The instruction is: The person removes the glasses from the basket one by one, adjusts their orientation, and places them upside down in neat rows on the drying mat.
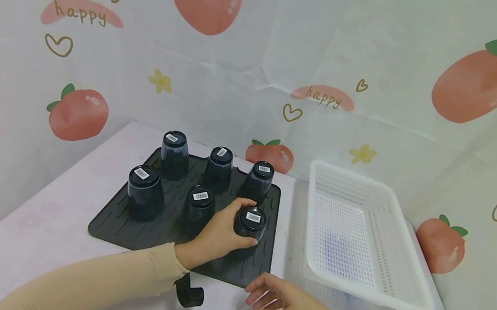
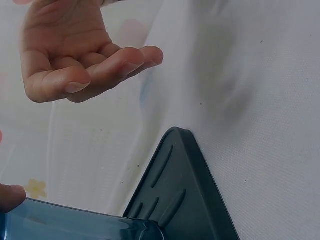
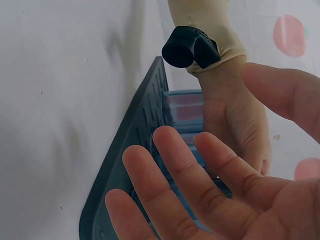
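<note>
Left hand [image 1: 220,234] fingers wrap the near-right cup [image 1: 250,223].

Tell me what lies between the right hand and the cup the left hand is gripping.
In the head view, only the near edge of the black ribbed mat and a strip of bare tablecloth separate the right hand from the cup gripped by the left hand.

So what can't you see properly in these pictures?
- Barcode labels on the cups: head view, too small to read.
- Side of the near-right cup: head view, covered by the left hand gripping it.
- Basket floor: head view, a bluish patch shows through the mesh, unclear what.
- Mat: right wrist view, mostly hidden by the right hand.
- Cup in the left wrist view: cut off by the bottom edge.
</note>
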Available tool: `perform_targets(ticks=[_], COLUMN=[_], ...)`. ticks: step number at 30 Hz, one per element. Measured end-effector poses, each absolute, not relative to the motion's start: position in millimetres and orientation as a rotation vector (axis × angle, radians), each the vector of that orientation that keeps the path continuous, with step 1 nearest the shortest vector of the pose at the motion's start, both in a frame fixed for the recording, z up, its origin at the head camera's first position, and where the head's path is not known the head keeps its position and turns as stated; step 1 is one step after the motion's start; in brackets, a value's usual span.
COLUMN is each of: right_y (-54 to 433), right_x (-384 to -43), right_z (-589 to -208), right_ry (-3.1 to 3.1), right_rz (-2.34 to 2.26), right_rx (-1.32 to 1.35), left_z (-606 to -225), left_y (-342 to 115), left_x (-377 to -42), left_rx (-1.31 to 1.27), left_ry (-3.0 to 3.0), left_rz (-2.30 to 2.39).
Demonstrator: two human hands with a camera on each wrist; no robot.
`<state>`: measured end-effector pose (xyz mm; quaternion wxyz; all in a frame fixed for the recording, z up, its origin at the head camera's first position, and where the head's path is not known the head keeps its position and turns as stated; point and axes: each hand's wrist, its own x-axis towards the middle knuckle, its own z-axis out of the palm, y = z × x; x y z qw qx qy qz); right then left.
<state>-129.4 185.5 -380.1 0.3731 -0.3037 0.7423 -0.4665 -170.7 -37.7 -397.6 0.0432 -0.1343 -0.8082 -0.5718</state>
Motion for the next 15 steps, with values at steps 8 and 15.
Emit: perform_targets(ticks=[8, 15], right_y=[184.4, 184.6], right_x=[-129.3, -128.8], right_z=[-379.5, -381.2], right_ry=[1.9, 1.898], right_rz=[-1.193, -1.192], right_rx=[-0.765, -0.759], left_z=[-396.5, -395.6], left_y=[-37.9, -37.4], left_x=[-170.2, -169.5], left_rx=[-0.415, -0.416], left_ry=[-2.47, -2.459], left_rz=[-1.755, -1.764])
